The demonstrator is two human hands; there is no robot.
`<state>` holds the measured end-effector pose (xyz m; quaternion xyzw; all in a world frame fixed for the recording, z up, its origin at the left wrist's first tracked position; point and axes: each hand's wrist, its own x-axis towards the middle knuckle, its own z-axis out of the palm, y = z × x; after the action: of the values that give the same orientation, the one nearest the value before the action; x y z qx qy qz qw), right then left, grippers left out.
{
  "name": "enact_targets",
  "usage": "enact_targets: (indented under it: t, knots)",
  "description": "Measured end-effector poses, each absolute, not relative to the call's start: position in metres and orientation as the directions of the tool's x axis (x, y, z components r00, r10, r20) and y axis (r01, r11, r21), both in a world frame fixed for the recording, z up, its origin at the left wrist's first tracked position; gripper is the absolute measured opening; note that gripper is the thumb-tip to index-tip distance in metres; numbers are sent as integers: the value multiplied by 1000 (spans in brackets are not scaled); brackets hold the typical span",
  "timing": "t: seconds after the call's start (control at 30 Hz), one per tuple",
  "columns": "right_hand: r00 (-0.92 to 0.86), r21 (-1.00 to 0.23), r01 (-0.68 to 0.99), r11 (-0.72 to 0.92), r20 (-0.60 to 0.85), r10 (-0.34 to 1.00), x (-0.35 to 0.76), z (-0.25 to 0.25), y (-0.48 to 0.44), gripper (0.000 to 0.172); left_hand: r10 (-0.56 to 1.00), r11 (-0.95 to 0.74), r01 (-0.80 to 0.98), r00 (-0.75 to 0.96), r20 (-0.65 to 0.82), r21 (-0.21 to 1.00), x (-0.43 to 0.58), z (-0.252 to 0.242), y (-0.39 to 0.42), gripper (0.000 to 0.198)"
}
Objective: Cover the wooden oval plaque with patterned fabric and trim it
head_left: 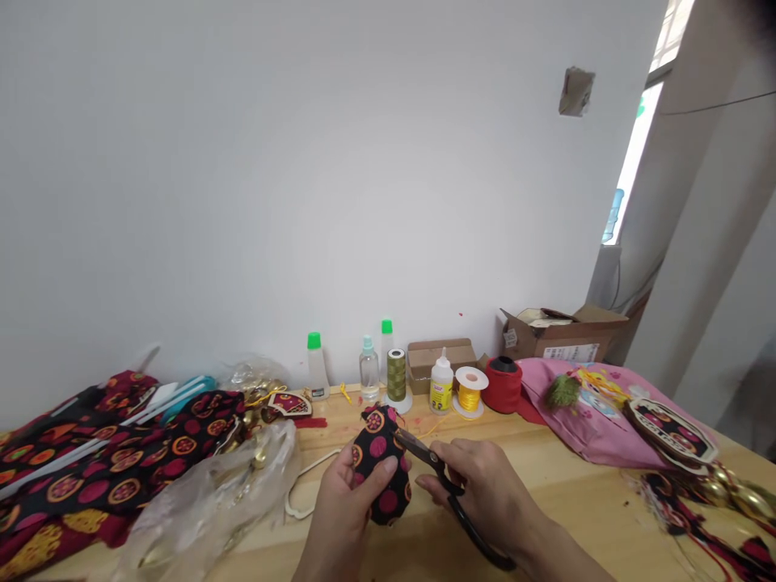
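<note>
My left hand (357,501) is closed on a piece of black patterned fabric (381,453) with magenta and orange round motifs, held up over the table. My right hand (485,489) grips black-handled scissors (478,541). Their blades (418,449) lie against the right edge of the fabric, near its top; I cannot tell whether the blades are apart. Partly behind my left hand, a pale frame-shaped outline (297,489) rests on the wooden table.
Along the wall stand a green-capped bottle (316,368), an olive thread spool (396,376), a glue bottle (441,386), a yellow cord spool (470,394) and red thread (503,386). Patterned cloth (182,436) and a plastic bag (212,493) lie left; a pink bag (570,420) and cardboard box (558,335) right.
</note>
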<state>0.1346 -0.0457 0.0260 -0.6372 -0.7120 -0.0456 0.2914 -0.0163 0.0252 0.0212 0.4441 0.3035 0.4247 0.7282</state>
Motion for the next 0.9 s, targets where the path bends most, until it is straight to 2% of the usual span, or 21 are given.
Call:
enact_targets:
  t: [0.1, 0.27, 0.43, 0.63, 0.9]
  knots:
    - [-38, -330, 923, 198, 436, 899, 138, 28, -48, 17, 886, 242, -355, 461, -56, 903, -17, 22, 25, 32]
    - [-32, -325, 929, 180, 413, 910, 145, 24, -55, 14, 822, 312, -337, 564, -75, 888, -13, 18, 22, 30]
    - [16, -329, 935, 129, 403, 915, 147, 18, -60, 16, 840, 367, -386, 529, -123, 846, -5, 19, 13, 29]
    - [36, -406, 905, 125, 366, 930, 145, 13, -59, 17, 870, 386, -402, 458, -183, 830, -1, 17, 10, 31]
    - [24, -395, 905, 156, 415, 910, 145, 10, -57, 21, 882, 356, -376, 437, -175, 856, -2, 18, 10, 29]
